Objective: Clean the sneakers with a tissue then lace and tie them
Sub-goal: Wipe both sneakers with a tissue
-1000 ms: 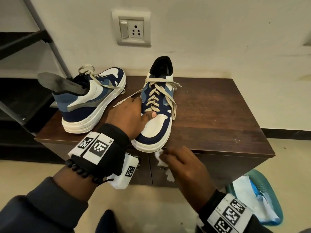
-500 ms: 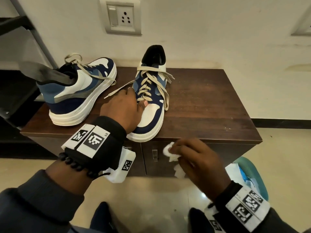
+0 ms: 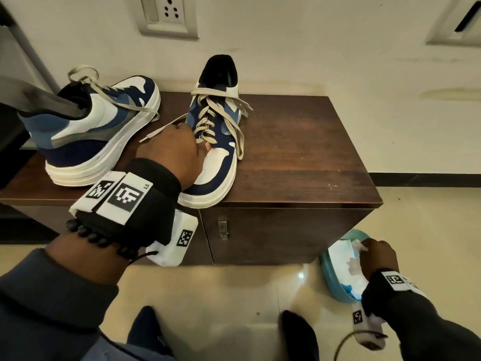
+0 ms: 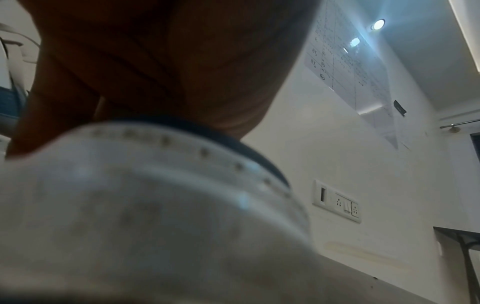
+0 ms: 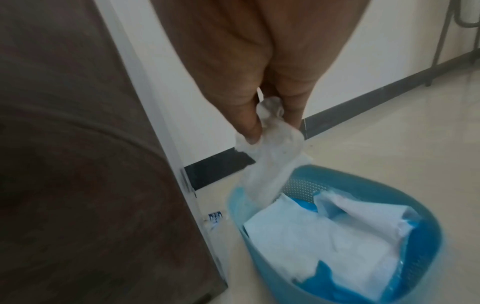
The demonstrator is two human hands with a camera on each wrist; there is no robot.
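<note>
Sneaker (image 3: 216, 162) gripped by left hand (image 3: 169, 149), right hand (image 5: 249, 61) pinching tissue (image 5: 270, 144) over basket (image 5: 415, 216)

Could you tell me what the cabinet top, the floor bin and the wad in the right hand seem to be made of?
Cabinet top: dark wood or wood-look laminate, with visible grain and a dull sheen.
Bin: probably teal plastic, with a smooth moulded rim and a perforated wall.
Wad: looks like soft white tissue paper, crumpled and limp, pinched by the right hand.
</note>
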